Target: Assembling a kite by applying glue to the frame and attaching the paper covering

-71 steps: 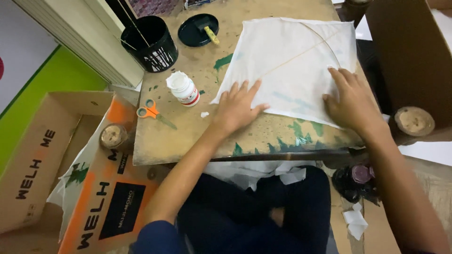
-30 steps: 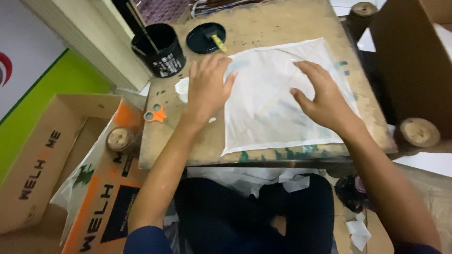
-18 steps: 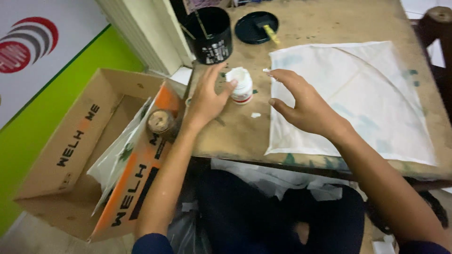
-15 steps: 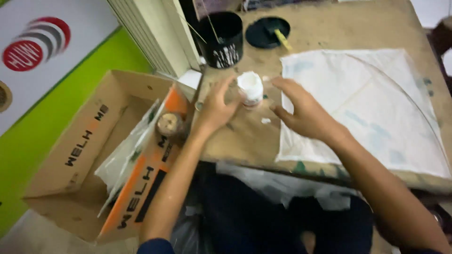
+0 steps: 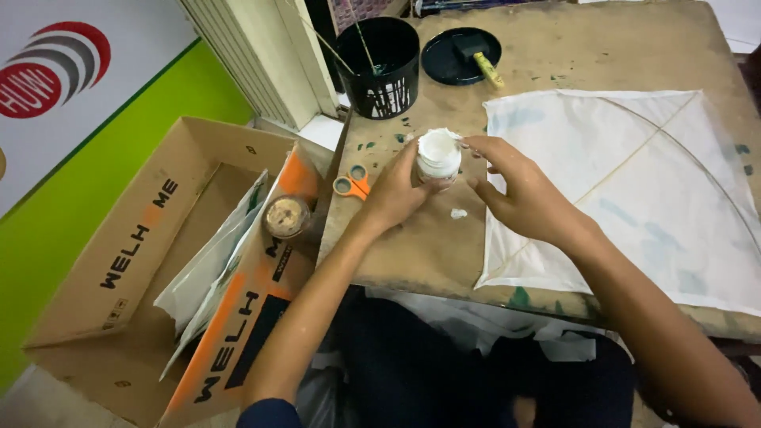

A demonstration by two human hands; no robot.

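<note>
Your left hand [image 5: 394,192] grips the small white glue jar [image 5: 438,155] on the worn wooden table [image 5: 602,55] — fingers wrapped round its side. Your right hand [image 5: 521,192] reaches its fingertips to the jar's top from three o'clock, loosely curled, grasping nothing firmly. Orange scissors [image 5: 351,184] lie at nine o'clock; the white kite [image 5: 634,182] spreads out at three.
</note>
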